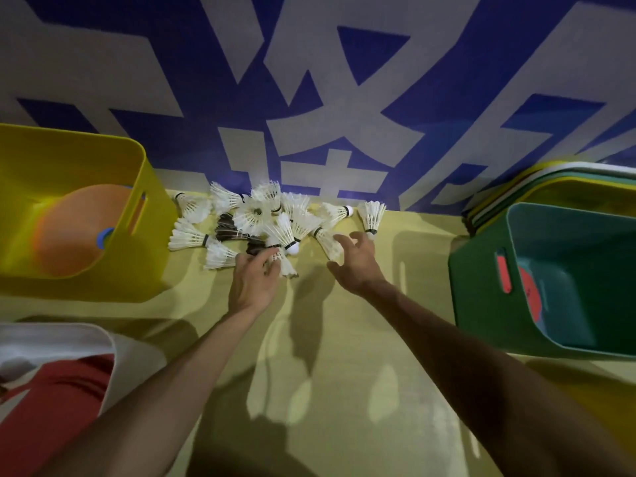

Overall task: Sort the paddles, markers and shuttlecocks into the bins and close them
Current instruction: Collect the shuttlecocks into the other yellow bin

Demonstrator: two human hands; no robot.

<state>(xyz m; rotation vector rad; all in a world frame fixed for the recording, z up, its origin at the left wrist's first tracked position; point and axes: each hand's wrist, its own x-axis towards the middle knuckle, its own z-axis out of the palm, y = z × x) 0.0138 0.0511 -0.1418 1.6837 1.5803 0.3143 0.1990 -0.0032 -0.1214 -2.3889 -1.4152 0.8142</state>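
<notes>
Since feather skirts crush easily, the gathering should go best with each shuttlecock taken by its cork or low on the skirt, a few at a time, never squeezed as a bunch. The left hand has its fingers curled onto a white shuttlecock at the near edge of the shuttlecock pile. The right hand holds nothing, its fingers spread and bent at the feathers of a second shuttlecock. Further out, the yellow bin holding orange disc markers stands to the left and the green bin to the right.
</notes>
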